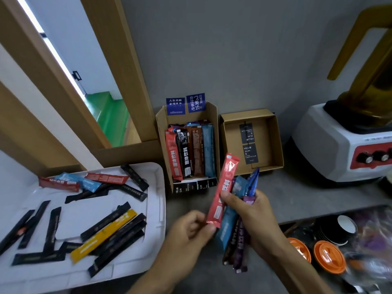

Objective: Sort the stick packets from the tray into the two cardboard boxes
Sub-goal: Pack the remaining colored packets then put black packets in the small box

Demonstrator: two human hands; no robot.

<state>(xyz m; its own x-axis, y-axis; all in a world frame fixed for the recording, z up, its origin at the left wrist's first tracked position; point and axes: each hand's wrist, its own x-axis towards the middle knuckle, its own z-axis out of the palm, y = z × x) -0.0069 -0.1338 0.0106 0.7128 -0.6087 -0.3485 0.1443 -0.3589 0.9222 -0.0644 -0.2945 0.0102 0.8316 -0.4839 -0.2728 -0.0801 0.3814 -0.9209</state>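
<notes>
- Grey counter (297, 194) under a grey wall (233, 49), and we're mid-sort with plenty to go.
- At the counter's back edge, the left box (161, 128) already holds a row of packets (191, 153): red, black, brown, blue.
- Just beside it, the right box (231, 149) shows only two black cards (249, 143), with no packets that we can see.
- Our right hand (258, 219) grips a bundle (228, 230) of blue and purple packets above the front edge, fingers curled round them.
- Our left hand (191, 232) pinches the bottom end of a red packet (226, 183), which lies against that bundle under the right thumb.
- On the tray (89, 211) at the counter's left edge, many lie loose: mostly black, a few red and blue, one yellow packet (104, 235).
- We'd call it well under half done: this handful needs boxing, then the tray needs clearing.
</notes>
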